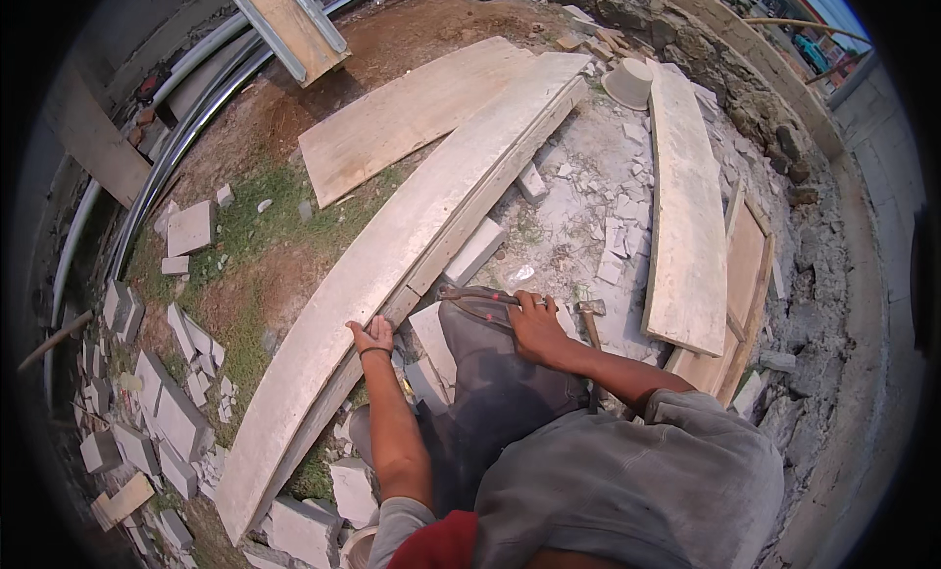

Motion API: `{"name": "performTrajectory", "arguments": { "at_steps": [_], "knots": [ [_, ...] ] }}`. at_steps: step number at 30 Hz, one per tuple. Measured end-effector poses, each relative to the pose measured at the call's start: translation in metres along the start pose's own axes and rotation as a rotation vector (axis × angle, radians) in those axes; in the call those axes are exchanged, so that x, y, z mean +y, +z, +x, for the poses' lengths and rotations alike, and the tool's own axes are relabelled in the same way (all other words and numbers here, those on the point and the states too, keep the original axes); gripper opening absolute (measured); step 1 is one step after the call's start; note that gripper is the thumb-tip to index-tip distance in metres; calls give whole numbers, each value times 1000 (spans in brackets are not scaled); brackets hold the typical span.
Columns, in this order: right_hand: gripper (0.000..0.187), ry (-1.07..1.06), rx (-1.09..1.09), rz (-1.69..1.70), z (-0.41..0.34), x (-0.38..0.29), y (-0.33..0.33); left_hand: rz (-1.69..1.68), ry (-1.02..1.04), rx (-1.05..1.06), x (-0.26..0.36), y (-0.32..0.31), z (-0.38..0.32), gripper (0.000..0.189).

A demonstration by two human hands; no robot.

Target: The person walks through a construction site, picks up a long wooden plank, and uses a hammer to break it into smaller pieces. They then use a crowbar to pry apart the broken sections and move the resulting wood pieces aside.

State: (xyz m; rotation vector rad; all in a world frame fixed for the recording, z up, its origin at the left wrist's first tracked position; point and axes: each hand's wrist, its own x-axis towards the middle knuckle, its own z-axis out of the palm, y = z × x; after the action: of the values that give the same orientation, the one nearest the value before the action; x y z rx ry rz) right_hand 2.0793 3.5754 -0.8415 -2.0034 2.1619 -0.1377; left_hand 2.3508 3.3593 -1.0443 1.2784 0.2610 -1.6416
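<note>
In my right hand [540, 328] is a pair of end-cutting pincers [481, 295] with red marks on the handles. Its head points left, over my knee, and its handles are spread. My left hand [373, 335] lies against the near edge of a long pale plank panel [360, 267], palm showing, thumb and fingers apart. Along that edge runs a narrower wooden batten [478, 238]. A hammer [590, 320] with a wooden handle rests on the ground just right of my right hand. Broken light blocks [434, 341] lie between the panel and my leg.
A second plank panel [687, 216] and a framed board [742, 275] lie at the right, near a bucket [627, 84]. Beyond the long panel is a flat board [404, 113]. Block rubble [169, 407] covers the left ground. Metal channels [198, 106] and a stone wall [772, 113] border the area.
</note>
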Motion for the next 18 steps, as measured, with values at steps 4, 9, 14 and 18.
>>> {"name": "performTrajectory", "arguments": {
  "at_steps": [4, 9, 14, 18],
  "knots": [
    [38, 254, -67, 193, -13, 60, 17, 54, -60, 17, 13, 11, 31, 65],
    [36, 391, -148, 493, -9, 96, 40, 75, 208, 91, 47, 17, 26, 34],
    [39, 380, 27, 288, -1, 110, -20, 102, 276, 29, 130, -72, -44, 26],
    [37, 275, 219, -11, 11, 131, -59, 112, 312, -87, 199, -229, -92, 27]
  ]
}}
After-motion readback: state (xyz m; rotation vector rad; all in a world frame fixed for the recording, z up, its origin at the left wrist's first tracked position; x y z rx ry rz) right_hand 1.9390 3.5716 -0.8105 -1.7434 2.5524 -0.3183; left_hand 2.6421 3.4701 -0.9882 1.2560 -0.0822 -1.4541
